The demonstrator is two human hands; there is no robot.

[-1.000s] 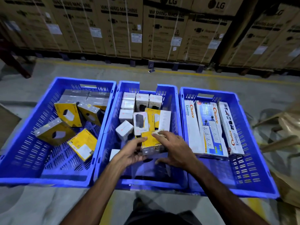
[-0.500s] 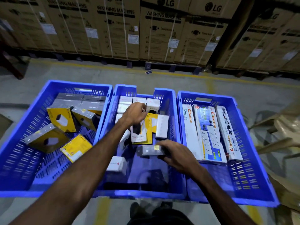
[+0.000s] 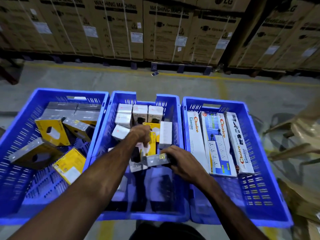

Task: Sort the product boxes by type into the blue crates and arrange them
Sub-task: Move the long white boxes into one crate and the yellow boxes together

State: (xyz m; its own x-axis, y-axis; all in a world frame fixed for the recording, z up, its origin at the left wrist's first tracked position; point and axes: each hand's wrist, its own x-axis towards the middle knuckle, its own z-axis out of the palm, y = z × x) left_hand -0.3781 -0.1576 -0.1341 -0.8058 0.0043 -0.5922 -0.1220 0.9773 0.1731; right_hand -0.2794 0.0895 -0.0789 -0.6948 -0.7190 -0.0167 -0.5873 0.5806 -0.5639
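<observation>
Setting: three blue plastic crates stand side by side on a grey concrete floor (image 3: 225, 90), seen from above by the person who works over them.
Left crate (image 3: 20, 135): at 9 o'clock, slotted walls; it holds yellow and grey boxes (image 3: 52, 132) with a cut-out window in the face, some tilted, some flat, with flat grey ones stacked along the far wall.
Middle crate (image 3: 170, 108): straight ahead; small white boxes (image 3: 123, 112) stand in rows at its far end, at 12 o'clock, and a white box (image 3: 165, 135) stands upright just right of the left hand.
Right crate (image 3: 265, 170): at 3 o'clock; three long boxes (image 3: 217, 144) lie flat side by side, printed "Choice" in red, white and blue in colour.
Left hand (image 3: 141, 134): reaches into the middle crate with fingers curled down onto a yellow and white box (image 3: 152, 141); whether it pinches the box or only touches it I cannot tell.
Right hand (image 3: 180, 161): nearer the body, fingers curled round the end of a grey box (image 3: 154, 160) with a small yellow label, held level above the middle crate.
Background: tall brown cartons (image 3: 121, 28) marked "WASHING MACHINE" line the far side at 12 o'clock, behind a yellow floor line (image 3: 242, 80).
</observation>
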